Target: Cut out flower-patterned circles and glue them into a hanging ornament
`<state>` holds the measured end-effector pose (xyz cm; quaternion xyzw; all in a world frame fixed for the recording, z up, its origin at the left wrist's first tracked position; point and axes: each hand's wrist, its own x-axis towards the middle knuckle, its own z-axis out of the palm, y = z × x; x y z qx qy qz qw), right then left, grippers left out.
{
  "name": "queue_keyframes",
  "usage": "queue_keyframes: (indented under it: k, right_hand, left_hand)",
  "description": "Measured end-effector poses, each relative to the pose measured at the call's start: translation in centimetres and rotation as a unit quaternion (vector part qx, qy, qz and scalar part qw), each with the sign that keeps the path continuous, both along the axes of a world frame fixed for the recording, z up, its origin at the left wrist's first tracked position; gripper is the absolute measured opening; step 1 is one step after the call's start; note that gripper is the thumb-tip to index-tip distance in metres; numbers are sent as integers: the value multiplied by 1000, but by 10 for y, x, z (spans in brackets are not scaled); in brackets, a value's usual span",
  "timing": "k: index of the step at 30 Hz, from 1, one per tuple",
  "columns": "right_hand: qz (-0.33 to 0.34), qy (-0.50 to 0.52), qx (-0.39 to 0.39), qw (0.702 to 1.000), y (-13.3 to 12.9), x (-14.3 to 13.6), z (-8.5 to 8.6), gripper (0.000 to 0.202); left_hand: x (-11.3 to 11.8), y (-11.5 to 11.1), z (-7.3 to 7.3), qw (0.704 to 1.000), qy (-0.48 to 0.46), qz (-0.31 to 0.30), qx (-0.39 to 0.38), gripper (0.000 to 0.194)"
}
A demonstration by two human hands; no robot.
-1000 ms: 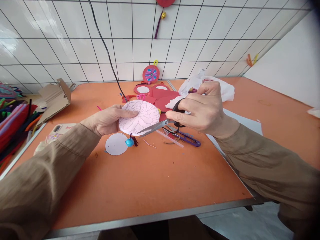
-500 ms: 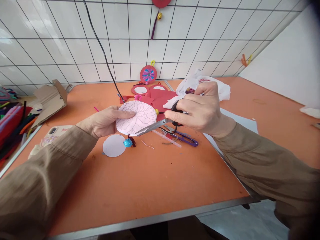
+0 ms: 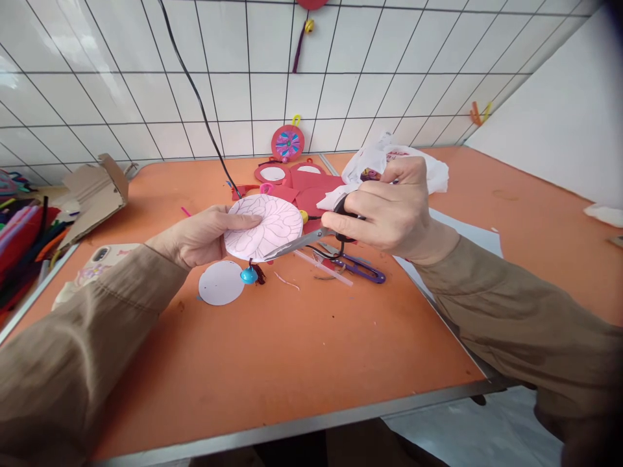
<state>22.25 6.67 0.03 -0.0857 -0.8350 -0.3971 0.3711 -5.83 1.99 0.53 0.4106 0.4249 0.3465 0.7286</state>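
Note:
My left hand [image 3: 204,235] pinches the left edge of a round paper disc [image 3: 265,224] with petal-like lines drawn on it, thumb on top. In my right hand [image 3: 389,211] are scissors [image 3: 296,243] with black handles; their blades lie along the disc's lower right edge. A scrap of white paper [image 3: 333,196] shows beside the right hand's fingers. On the table below the disc are a plain white circle [image 3: 221,283] and a blue bell [image 3: 249,275] with a dark tassel. Purple-handled thread snips [image 3: 363,267] lie under the scissors.
Red paper pieces [image 3: 311,188] and a white plastic bag [image 3: 431,172] are at the back. A decorated red disc [image 3: 287,143] leans on the tiled wall. Cardboard [image 3: 97,188], a phone [image 3: 102,256] and colourful pipe cleaners [image 3: 24,240] are at the left. A white sheet [image 3: 467,232] lies at right.
The view has shifted very slightly. Both hands, the disc and the scissors keep nearly the same positions relative to one another.

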Motion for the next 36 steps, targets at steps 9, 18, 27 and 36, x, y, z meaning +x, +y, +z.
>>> queue_keyframes:
  k: [9, 18, 27, 36]
  right_hand:
    - [-57, -46, -50, 996, -1, 2, -1, 28]
    - [-2, -10, 12, 1000, 0, -1, 0, 25]
    - [-23, -12, -43, 999, 1, 3, -5, 19]
    - [-64, 5, -38, 997, 0, 2, -6, 22]
  left_hand:
    - [1, 0, 1, 1000, -4, 7, -11, 18]
    - [-1, 1, -1, 1000, -5, 2, -11, 23]
    - [1, 0, 1, 1000, 16, 20, -6, 16]
    - [4, -1, 1, 998, -15, 56, -6, 19]
